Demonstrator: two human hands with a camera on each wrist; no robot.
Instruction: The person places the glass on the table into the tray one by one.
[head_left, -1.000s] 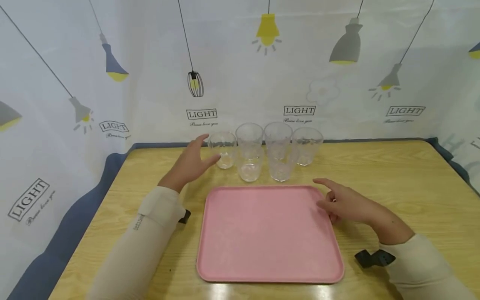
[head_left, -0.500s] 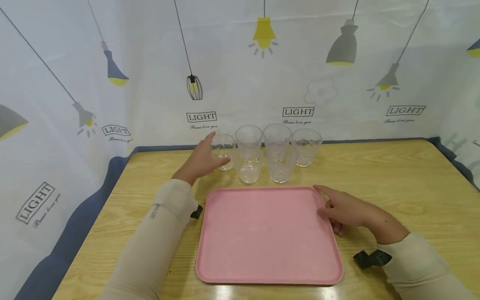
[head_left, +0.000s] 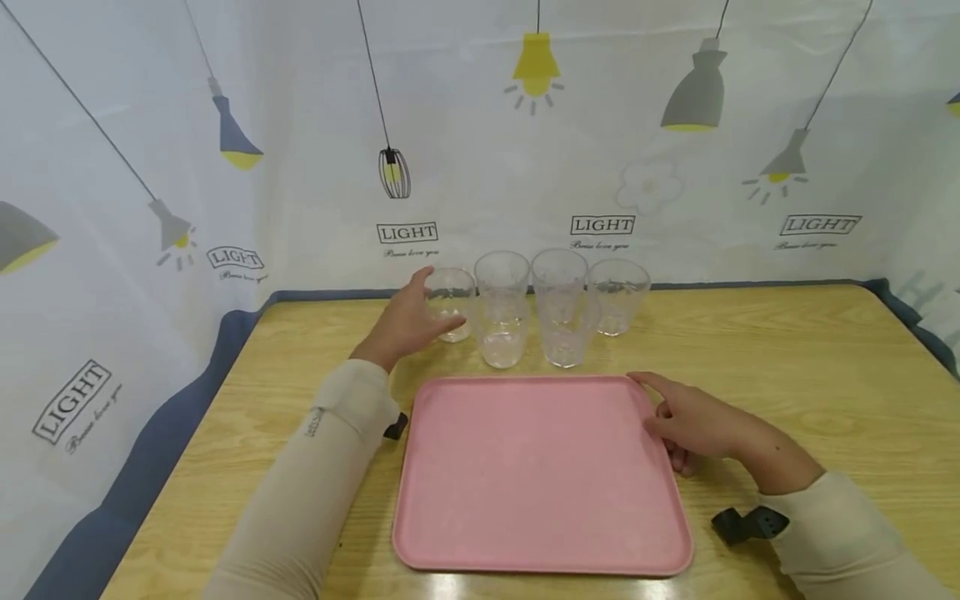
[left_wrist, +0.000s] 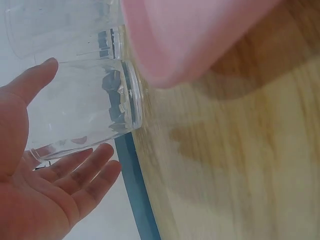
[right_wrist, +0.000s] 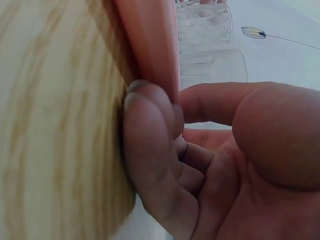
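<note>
My left hand reaches around the leftmost clear drinking glass, which stands upright at the back of the table. In the left wrist view, the thumb lies across the near side of this glass, and the fairly straight fingers spread along its other side. My right hand grips the right edge of a pink tray near its far corner. Seen from the right wrist, the thumb presses the tray rim while fingers curl at its underside. Nothing lies on the tray.
Several more clear glasses stand close together behind the tray, among them a front one, another front one and a right one. A printed cloth hangs behind the wooden table.
My left hand has moved right and closed in around the leftmost glass. My right hand has shifted slightly toward me along the tray's edge, and its thumb rests on the rim.
</note>
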